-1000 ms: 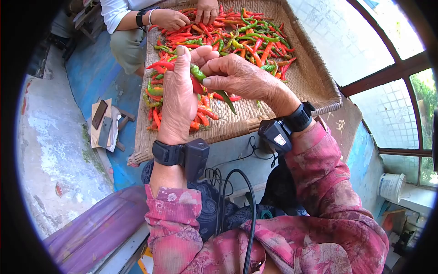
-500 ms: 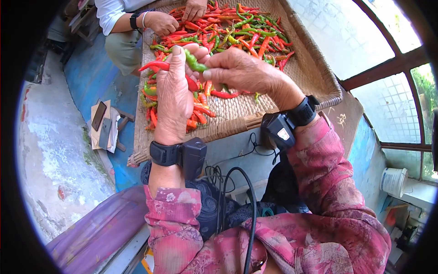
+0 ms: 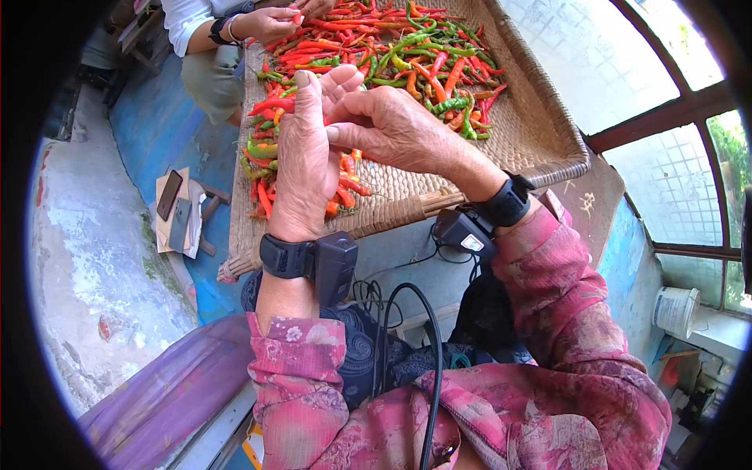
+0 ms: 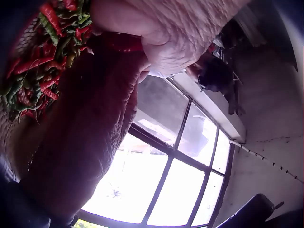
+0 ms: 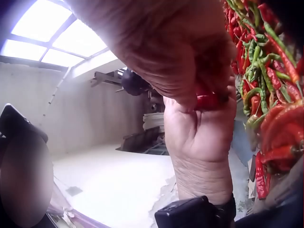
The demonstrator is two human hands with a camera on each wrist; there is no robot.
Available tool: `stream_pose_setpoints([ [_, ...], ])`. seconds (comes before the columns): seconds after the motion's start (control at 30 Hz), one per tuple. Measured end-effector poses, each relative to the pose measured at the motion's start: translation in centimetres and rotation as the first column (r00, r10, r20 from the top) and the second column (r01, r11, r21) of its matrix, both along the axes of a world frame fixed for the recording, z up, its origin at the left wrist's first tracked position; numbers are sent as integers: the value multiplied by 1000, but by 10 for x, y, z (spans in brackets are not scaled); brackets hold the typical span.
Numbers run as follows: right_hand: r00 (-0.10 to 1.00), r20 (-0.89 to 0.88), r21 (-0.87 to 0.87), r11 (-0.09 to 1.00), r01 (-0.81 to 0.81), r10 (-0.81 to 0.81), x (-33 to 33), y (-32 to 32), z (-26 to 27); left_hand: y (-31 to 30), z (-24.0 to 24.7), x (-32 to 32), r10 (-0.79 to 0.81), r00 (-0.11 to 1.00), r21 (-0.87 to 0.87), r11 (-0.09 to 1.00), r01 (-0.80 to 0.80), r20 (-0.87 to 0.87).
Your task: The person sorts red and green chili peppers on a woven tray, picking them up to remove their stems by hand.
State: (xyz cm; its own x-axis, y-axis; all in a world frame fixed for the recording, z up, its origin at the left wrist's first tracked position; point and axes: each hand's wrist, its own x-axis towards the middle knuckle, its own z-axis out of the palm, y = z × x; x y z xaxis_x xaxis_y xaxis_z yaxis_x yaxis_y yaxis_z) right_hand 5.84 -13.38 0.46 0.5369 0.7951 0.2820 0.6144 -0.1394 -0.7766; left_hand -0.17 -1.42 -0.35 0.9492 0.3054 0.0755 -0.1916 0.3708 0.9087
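Note:
My left hand [image 3: 305, 160] is raised palm inward above the near side of the tray, thumb up, holding red peppers; one red pepper [image 3: 272, 105] sticks out left past the thumb. The thumb and fingers of my right hand [image 3: 407, 135] meet at the left palm and pinch a red pepper, mostly hidden in the head view. Between the hands, that red pepper [image 5: 207, 101] shows in the right wrist view, and red skin [image 4: 126, 42] shows in the left wrist view. Red, orange and green peppers [image 3: 392, 47] lie spread behind the hands.
The woven tray [image 3: 540, 117] has a raised rim. Across it, another person's hand [image 3: 270, 25] holds something red. Two phones [image 3: 170, 194] lie on a small stool at left; a white bucket [image 3: 675, 311] stands at right. Black cables [image 3: 431, 337] hang below my wrists.
The green pepper at my fingers is gone from there; green peppers now show at the pile's near right edge. My right hand is back against the left palm. The other person's hand has lifted.

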Motion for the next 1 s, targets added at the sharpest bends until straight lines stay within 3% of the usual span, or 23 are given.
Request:
stream_pose_setpoints([
  [0.07, 994, -110, 74, 997, -19, 27, -2, 4, 1, 0, 2, -1, -6, 1000, 3, 1000, 6, -23],
  [0.13, 988, -154, 66, 998, -23, 33, 2, 5, -1, 2, 2, -2, -74, 997, -8, 997, 73, -28],
  [0.23, 975, -216, 68, 997, -30, 45, 2, 6, -2, 1, 3, -2, -54, 997, 3, 999, 54, -55],
  [0.3, 990, -122, -55, 996, -74, 66, 1, 6, 0, 1, 2, -2, -61, 997, -13, 998, 61, -46],
  [0.43, 991, 23, -67, 989, -133, 135, 4, 1, 7, 4, 1, 2, -17, 998, -41, 999, 20, 57],
  [0.5, 990, -20, -116, 983, -144, 142, 6, -2, 11, 7, 3, 2, 21, 998, -65, 998, -17, 52],
  [0.6, 913, -367, -30, 979, -201, 176, 3, -5, 12, 10, 3, 1, 48, 997, -104, 994, -42, 60],
  [0.7, 886, -446, -103, 976, -194, 128, 1, -7, 18, 16, 2, 1, 49, 995, -114, 993, -38, 89],
  [0.83, 844, -503, -107, 956, -273, 185, 6, -9, 11, 19, 4, 0, 94, 994, -109, 990, -87, 56],
  [0.87, 844, -504, -106, 957, -272, 184, 7, -8, 7, 19, 5, 0, 105, 993, -88, 991, -101, 45],
  [0.93, 897, -334, -51, 945, -323, 288, 8, -6, 1, 16, 6, 0, 114, 993, -123, 986, -109, 33],
  [1.0, 911, -330, -61, 958, -281, 246, 7, -6, -1, 12, 7, 0, 124, 992, -160, 980, -119, 21],
])
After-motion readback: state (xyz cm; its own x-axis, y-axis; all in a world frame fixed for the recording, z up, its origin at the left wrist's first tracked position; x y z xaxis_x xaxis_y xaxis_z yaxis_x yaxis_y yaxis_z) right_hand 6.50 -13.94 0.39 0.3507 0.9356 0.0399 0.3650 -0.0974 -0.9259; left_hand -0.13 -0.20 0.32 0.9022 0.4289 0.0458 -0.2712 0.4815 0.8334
